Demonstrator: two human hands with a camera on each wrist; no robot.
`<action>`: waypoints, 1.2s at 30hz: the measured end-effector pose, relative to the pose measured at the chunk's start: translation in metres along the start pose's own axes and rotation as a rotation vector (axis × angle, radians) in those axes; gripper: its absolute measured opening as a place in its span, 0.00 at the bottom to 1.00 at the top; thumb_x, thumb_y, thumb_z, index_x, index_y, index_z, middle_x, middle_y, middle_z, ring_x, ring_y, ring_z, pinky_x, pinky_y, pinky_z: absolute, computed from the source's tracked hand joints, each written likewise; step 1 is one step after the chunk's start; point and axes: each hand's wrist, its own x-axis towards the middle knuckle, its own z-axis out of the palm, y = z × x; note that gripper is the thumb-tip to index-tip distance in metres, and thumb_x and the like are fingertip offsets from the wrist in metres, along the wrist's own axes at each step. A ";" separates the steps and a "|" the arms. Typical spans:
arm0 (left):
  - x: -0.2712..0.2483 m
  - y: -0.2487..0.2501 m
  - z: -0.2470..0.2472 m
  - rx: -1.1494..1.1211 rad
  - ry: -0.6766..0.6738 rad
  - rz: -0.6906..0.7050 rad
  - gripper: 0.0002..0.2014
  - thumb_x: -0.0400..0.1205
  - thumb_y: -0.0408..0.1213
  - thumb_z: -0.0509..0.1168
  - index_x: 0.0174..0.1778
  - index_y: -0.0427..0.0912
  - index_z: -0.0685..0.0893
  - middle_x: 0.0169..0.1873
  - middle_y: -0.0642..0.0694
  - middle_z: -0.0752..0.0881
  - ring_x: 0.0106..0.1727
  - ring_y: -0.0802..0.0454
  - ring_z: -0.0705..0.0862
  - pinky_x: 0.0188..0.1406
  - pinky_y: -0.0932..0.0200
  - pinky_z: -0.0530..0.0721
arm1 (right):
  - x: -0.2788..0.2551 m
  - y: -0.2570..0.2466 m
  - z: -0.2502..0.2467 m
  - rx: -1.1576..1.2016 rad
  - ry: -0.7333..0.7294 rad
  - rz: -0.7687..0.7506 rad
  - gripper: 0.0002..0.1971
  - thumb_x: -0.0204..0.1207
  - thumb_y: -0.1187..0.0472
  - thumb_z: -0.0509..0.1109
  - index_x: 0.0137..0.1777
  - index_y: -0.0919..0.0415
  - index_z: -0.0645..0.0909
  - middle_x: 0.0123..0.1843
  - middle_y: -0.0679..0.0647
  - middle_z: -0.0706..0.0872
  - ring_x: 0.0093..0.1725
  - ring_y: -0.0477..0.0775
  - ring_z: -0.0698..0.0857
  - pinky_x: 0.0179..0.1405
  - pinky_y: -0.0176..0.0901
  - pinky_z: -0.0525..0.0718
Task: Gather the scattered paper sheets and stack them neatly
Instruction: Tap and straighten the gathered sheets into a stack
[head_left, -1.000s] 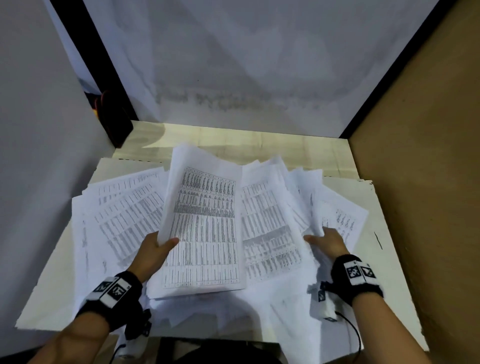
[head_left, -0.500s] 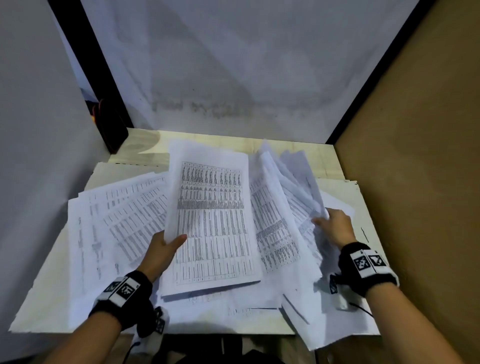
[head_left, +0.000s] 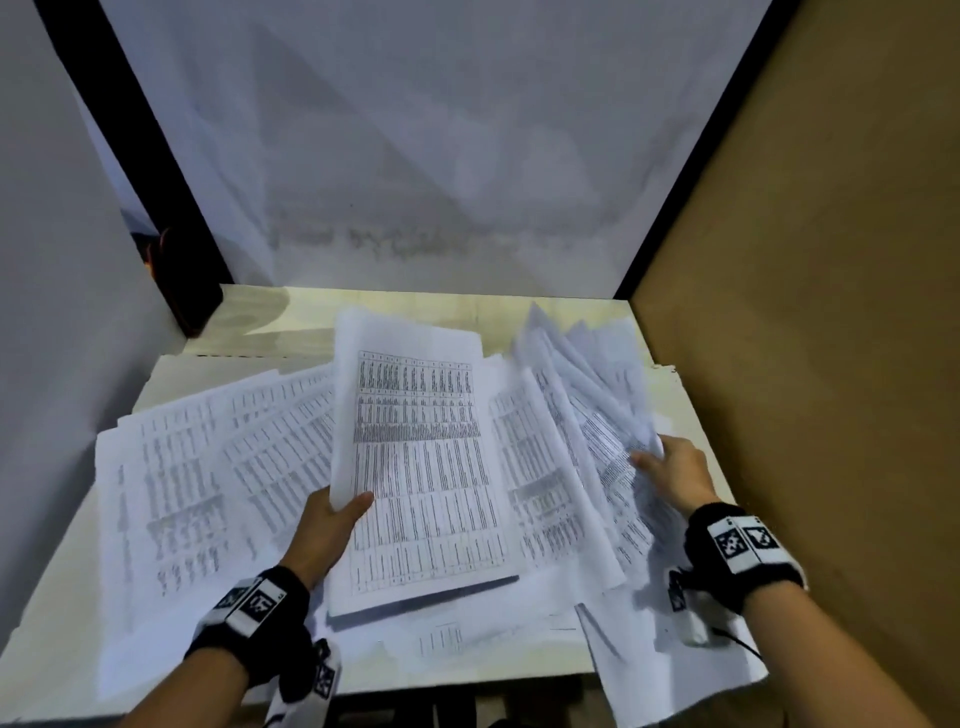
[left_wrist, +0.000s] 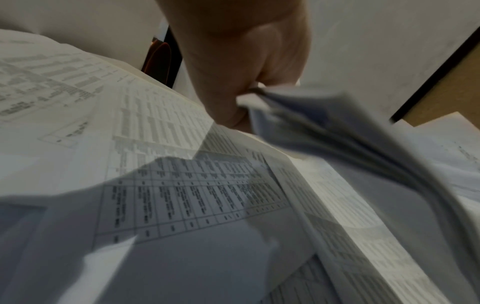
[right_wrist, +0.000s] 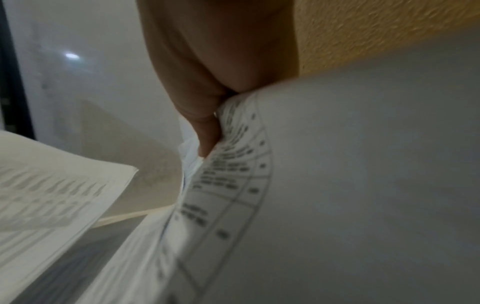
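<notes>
Printed paper sheets lie scattered over the pale table (head_left: 62, 597). My left hand (head_left: 332, 519) grips the left edge of a sheaf of sheets (head_left: 421, 467) held over the middle, thumb on top; the left wrist view shows the left hand (left_wrist: 241, 102) pinching the sheaf's edges (left_wrist: 324, 127). My right hand (head_left: 670, 467) grips a fan of sheets (head_left: 587, 410) raised on edge at the right; in the right wrist view its fingers (right_wrist: 205, 131) pinch those curled sheets (right_wrist: 337, 185). More loose sheets (head_left: 218, 467) lie flat at the left.
A brown board wall (head_left: 831, 312) closes the right side, a grey wall (head_left: 52, 312) the left, and a white backdrop (head_left: 415, 156) stands behind. One sheet (head_left: 675, 670) overhangs the table's front right edge. A dark object (head_left: 176, 270) sits in the back left corner.
My right hand has lifted the right-hand sheets up on edge and drawn them toward the middle. The left hand keeps its hold on the sheaf, raised slightly.
</notes>
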 end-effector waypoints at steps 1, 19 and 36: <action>-0.002 0.002 0.001 0.018 0.004 0.006 0.06 0.80 0.32 0.64 0.36 0.38 0.80 0.28 0.45 0.80 0.31 0.54 0.80 0.26 0.70 0.76 | 0.001 0.001 -0.001 0.009 0.024 0.008 0.14 0.76 0.63 0.69 0.57 0.71 0.82 0.52 0.69 0.87 0.48 0.63 0.83 0.46 0.48 0.79; -0.001 0.013 -0.011 -0.028 -0.010 -0.003 0.05 0.81 0.33 0.63 0.49 0.40 0.83 0.40 0.46 0.88 0.38 0.55 0.87 0.35 0.64 0.84 | 0.017 -0.008 -0.143 0.240 0.331 -0.063 0.19 0.74 0.64 0.72 0.63 0.71 0.79 0.53 0.69 0.85 0.49 0.57 0.79 0.49 0.49 0.74; -0.001 0.110 0.038 -0.061 -0.291 0.010 0.13 0.76 0.09 0.54 0.42 0.28 0.80 0.22 0.46 0.86 0.36 0.45 0.83 0.15 0.72 0.78 | -0.018 -0.066 -0.008 1.057 -0.396 0.016 0.17 0.78 0.72 0.62 0.67 0.70 0.76 0.60 0.64 0.86 0.56 0.60 0.88 0.53 0.52 0.87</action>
